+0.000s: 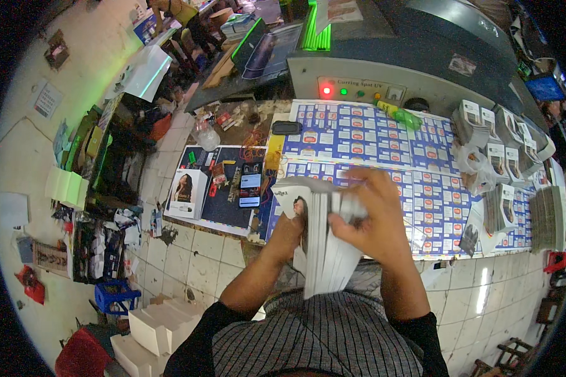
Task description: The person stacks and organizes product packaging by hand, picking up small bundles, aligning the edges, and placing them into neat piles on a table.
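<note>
A thick stack of white printed leaflets [323, 257] stands on edge between my hands, against my striped shirt. A cover picture of a person with dark hair shows on its left face. My left hand [287, 235] is closed round the left side of the stack, its fingers partly hidden behind it. My right hand [377, 217] grips the upper right part, thumb on the near side and fingers curled over the far side. The leaflets beneath those fingers are smeared by motion. Just beyond lies the table, covered with blue-and-white printed sheets [352, 135].
A smaller leaflet pile [187, 193] and a phone [250, 185] lie on a dark board at left. Several leaflet stacks [506, 207] and a clear plastic bag [474, 166] stand at right. A green bottle [405, 118] lies before a grey machine [358, 72]. Another person [185, 16] works far left.
</note>
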A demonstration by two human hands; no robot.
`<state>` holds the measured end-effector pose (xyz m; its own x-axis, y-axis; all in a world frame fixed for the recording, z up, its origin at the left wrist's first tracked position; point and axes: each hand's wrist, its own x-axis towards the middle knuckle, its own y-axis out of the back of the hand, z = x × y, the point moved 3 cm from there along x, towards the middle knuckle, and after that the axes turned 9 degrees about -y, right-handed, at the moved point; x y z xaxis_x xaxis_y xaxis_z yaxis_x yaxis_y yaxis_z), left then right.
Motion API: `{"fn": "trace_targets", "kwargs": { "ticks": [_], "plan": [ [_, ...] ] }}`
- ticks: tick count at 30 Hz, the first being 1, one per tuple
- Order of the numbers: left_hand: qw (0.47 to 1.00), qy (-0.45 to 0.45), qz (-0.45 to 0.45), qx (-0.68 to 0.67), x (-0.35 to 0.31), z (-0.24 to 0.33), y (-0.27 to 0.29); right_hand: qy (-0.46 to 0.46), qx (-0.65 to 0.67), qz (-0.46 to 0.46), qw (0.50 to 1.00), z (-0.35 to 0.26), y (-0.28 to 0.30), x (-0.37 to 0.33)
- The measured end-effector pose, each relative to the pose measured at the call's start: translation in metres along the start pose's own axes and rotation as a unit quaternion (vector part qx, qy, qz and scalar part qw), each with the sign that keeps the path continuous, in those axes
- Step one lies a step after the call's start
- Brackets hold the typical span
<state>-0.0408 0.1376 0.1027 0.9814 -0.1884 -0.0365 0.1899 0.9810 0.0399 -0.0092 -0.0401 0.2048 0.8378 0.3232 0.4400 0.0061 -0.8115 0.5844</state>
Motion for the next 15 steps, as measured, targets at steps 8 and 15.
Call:
{"fn": "trace_targets", "kwargs": {
  "ticks": [8,15],
  "plan": [
    [0.965,-0.001,0.261,-0.006,0.006,-0.092,0.015,-0.408,0.258,-0.129,0.866,0.099,-0.107,-0.066],
    [0.919,0.189,0.125,-0.323,0.016,-0.156,0.000,-0.442,0.342,-0.088,0.824,0.157,-0.131,-0.093]
  ]
}}
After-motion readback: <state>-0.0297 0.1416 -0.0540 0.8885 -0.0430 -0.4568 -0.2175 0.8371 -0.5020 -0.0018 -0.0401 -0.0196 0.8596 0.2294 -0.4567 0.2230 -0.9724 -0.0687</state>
